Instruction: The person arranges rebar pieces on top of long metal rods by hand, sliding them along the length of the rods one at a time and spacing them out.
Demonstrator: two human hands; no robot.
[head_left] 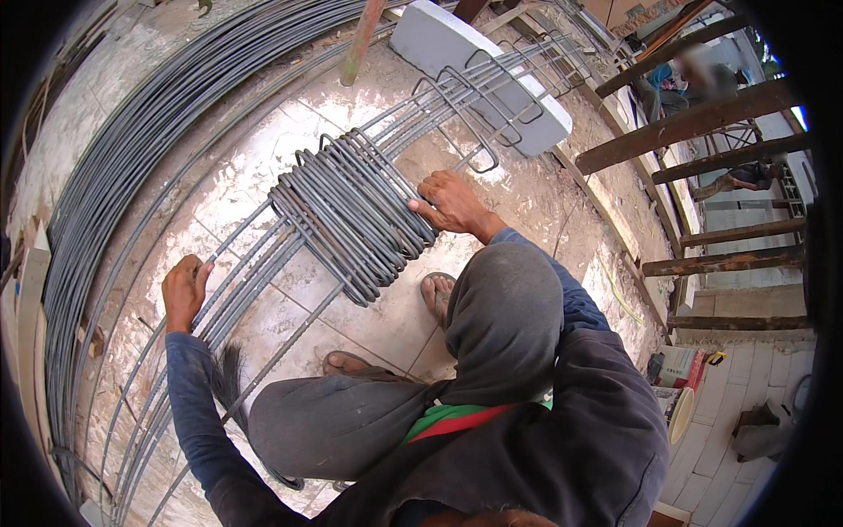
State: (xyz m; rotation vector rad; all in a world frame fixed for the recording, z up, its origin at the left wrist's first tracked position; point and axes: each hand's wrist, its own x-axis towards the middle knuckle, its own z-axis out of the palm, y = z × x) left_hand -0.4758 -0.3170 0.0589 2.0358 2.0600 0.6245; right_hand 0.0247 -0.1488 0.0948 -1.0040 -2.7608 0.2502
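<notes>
A tight stack of bent steel stirrups (351, 215) sits around several long rebars (255, 255) in front of me. My left hand (183, 292) is closed on one of these rebars, left of the stack, with its thumb along the bar. At the stack's right edge is my right hand (454, 204), its fingers curled and its thumb against the end stirrup. Its fingertips are partly hidden. Farther up the same bars, several spaced stirrups (479, 162) hang loosely near a pale grey block (439, 39). Beside my left forearm shows a tuft of thin black strands (230, 378).
A large coil of rebar (114, 176) curves along the left. A rusty post (362, 44) stands beyond the stack. Wooden beams (676, 127) lie at the right, with two people (676, 83) in the background. My sandalled feet (437, 294) are close below the stack.
</notes>
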